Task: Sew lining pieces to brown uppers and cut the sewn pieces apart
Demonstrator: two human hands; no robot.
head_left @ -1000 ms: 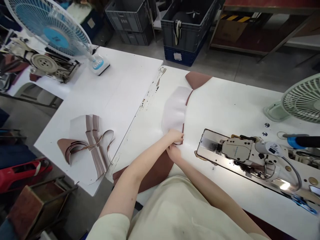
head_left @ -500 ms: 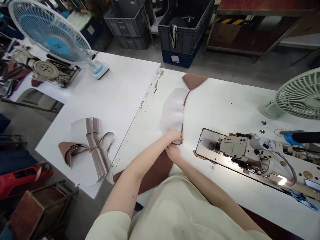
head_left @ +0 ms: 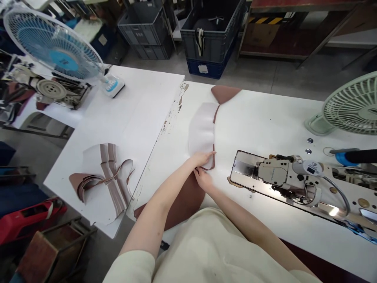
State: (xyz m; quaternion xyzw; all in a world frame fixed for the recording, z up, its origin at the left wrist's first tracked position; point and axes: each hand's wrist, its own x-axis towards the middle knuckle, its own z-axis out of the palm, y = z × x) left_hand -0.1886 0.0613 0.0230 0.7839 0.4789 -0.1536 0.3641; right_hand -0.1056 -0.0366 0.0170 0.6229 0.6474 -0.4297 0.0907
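A pale-backed leather panel point(head_left: 202, 125) with a narrow brown folded edge lies on the white table in front of me. My left hand point(head_left: 202, 158) rests on its near end, fingers stretched toward the brown edge at the right. Just below, my right hand point(head_left: 203, 180) has its fingers closed at the panel's near edge; the fingertips are partly hidden. Under my forearms lies a large brown leather piece point(head_left: 185, 200), reaching toward my body. Another brown piece point(head_left: 225, 93) is at the panel's far end.
At right stands a sewing machine point(head_left: 273, 171), with a pale green fan point(head_left: 353, 106) behind it. A stack of cut panels point(head_left: 113, 181) with brown strips sits on the left table point(head_left: 129, 106). A blue-white fan point(head_left: 63, 59) stands farther back. Grey crates point(head_left: 206, 43) are beyond the table.
My left hand's fingers have straightened from a curled grip and now lie along the panel near its brown edge. The right hand stays at the near edge. The view has shifted slightly.
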